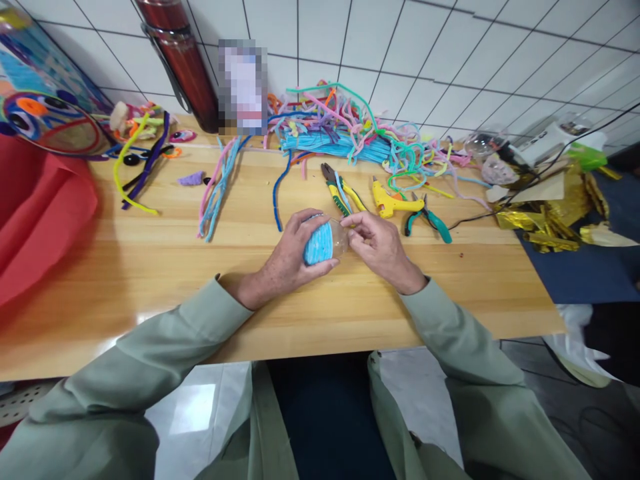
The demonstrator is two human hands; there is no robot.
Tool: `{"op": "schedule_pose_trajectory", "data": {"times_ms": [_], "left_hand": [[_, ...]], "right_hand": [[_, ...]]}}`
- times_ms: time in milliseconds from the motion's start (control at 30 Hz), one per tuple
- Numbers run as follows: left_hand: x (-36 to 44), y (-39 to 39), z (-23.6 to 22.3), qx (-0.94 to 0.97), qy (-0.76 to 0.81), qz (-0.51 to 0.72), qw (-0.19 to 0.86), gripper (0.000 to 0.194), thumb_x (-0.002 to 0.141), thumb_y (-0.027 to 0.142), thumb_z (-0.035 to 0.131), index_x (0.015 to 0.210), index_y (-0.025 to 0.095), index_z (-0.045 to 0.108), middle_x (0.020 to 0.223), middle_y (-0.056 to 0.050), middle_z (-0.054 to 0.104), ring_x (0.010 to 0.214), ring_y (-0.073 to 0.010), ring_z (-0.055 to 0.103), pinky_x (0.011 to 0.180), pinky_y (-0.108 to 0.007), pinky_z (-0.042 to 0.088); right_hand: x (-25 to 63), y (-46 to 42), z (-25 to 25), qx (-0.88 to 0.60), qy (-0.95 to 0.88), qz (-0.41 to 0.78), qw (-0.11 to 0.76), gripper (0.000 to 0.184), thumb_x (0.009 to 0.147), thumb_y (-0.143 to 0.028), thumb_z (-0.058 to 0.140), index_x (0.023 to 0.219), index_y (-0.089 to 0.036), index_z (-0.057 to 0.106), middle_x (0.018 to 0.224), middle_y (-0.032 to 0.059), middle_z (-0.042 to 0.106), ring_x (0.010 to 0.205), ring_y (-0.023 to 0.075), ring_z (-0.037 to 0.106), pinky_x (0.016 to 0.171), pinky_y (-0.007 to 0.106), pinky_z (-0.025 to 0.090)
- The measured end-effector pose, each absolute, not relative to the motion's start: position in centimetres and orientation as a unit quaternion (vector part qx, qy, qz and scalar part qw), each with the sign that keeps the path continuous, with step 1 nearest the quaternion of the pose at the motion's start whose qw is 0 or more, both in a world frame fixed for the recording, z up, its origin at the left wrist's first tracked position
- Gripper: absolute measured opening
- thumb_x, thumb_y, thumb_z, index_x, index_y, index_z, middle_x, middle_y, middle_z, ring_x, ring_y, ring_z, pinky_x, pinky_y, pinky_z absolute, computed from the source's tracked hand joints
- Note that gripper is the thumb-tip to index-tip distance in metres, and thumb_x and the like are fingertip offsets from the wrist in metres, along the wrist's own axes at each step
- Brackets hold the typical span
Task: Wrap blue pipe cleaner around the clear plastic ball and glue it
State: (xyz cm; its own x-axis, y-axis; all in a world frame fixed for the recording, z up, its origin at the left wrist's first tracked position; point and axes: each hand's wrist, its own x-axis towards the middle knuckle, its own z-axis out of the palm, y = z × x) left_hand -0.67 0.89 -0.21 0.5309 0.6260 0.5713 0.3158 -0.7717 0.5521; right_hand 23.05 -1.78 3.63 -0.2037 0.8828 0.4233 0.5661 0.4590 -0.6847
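Between my hands is a rounded clear plastic piece [341,241], its left part wrapped in rows of light-blue pipe cleaner [319,245]. My left hand [286,257] is closed around the wrapped part, thumb below and fingers above. My right hand [376,245] is at the bare right end, thumb and index finger bent into a pinch. A loose light-blue strip [342,189], seemingly pipe cleaner, runs up from these fingertips across yellow-and-black pliers [330,179]; the exact pinch point is partly hidden. Right of them lie a yellow glue gun [390,201] and teal-handled pliers [436,223].
A tangled heap of pipe cleaners [340,141] lies along the tiled wall. A dark red flask [183,67] stands at the back left. Red material [40,213] covers the left end, gold foil [565,213] the right. A black cord [543,175] crosses the right side.
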Motion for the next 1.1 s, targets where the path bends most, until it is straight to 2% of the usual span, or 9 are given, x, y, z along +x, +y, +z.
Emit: {"op": "schedule_pose_trajectory", "data": {"times_ms": [100,200,300,600,767,967,1100], "left_hand": [[-0.7,0.9,-0.1,0.849,0.282,0.399,0.200,0.077,0.092,0.049,0.081,0.156,0.027,0.043,0.153,-0.018,0.053,0.146,-0.0380,0.053,0.122,-0.064,0.048],[-0.7,0.9,0.0,0.849,0.278,0.401,0.202,0.078,0.092,0.049,0.081,0.156,0.027,0.042,0.152,-0.017,0.053,0.146,-0.0379,0.053,0.123,-0.064,0.047],[-0.7,1.0,0.0,0.852,0.273,0.400,0.198,0.077,0.093,0.049,0.080,0.157,0.027,0.041,0.152,-0.017,0.053,0.146,-0.0377,0.052,0.122,-0.064,0.047],[-0.6,1.0,-0.1,0.849,0.273,0.413,0.184,0.075,0.096,0.051,0.078,0.156,0.027,0.041,0.149,-0.017,0.055,0.144,-0.0363,0.055,0.120,-0.063,0.050],[-0.7,1.0,-0.1,0.853,0.269,0.411,0.178,0.075,0.095,0.050,0.079,0.155,0.026,0.042,0.150,-0.017,0.054,0.144,-0.0370,0.055,0.120,-0.064,0.050],[-0.7,1.1,0.0,0.850,0.272,0.409,0.192,0.073,0.097,0.048,0.077,0.156,0.027,0.040,0.150,-0.017,0.054,0.145,-0.0365,0.055,0.121,-0.063,0.050],[-0.7,1.1,0.1,0.847,0.269,0.417,0.194,0.073,0.097,0.048,0.077,0.156,0.026,0.041,0.149,-0.017,0.055,0.144,-0.0362,0.055,0.121,-0.062,0.050]], "right_hand": [[23.2,-1.7,3.5,-0.479,-0.754,0.188,0.407,0.021,0.093,-0.016,0.058,0.107,-0.023,0.072,0.078,-0.0016,0.069,0.069,0.0153,0.064,0.065,0.030,0.051],[23.3,-1.7,3.8,-0.482,-0.755,0.197,0.399,0.013,0.099,-0.025,0.063,0.108,-0.022,0.073,0.074,-0.0019,0.069,0.066,0.0154,0.064,0.065,0.030,0.050],[23.4,-1.7,3.9,-0.479,-0.756,0.203,0.398,0.016,0.102,-0.032,0.065,0.108,-0.021,0.074,0.078,0.0000,0.074,0.065,0.0151,0.065,0.063,0.030,0.049],[23.0,-1.9,3.6,-0.472,-0.775,0.131,0.399,0.015,0.107,-0.032,0.060,0.108,-0.025,0.073,0.094,0.0032,0.082,0.075,0.0175,0.071,0.071,0.032,0.056],[22.8,-1.7,3.0,-0.482,-0.773,0.091,0.403,0.017,0.107,-0.029,0.057,0.102,-0.024,0.072,0.087,0.0036,0.079,0.076,0.0190,0.070,0.074,0.034,0.056],[23.3,-1.7,3.7,-0.475,-0.776,0.156,0.385,0.019,0.109,-0.036,0.059,0.111,-0.024,0.074,0.091,0.0022,0.081,0.070,0.0163,0.067,0.069,0.031,0.054],[23.3,-1.7,4.0,-0.471,-0.777,0.151,0.390,0.018,0.108,-0.033,0.060,0.108,-0.023,0.075,0.088,0.0020,0.081,0.069,0.0161,0.067,0.069,0.031,0.053]]}}
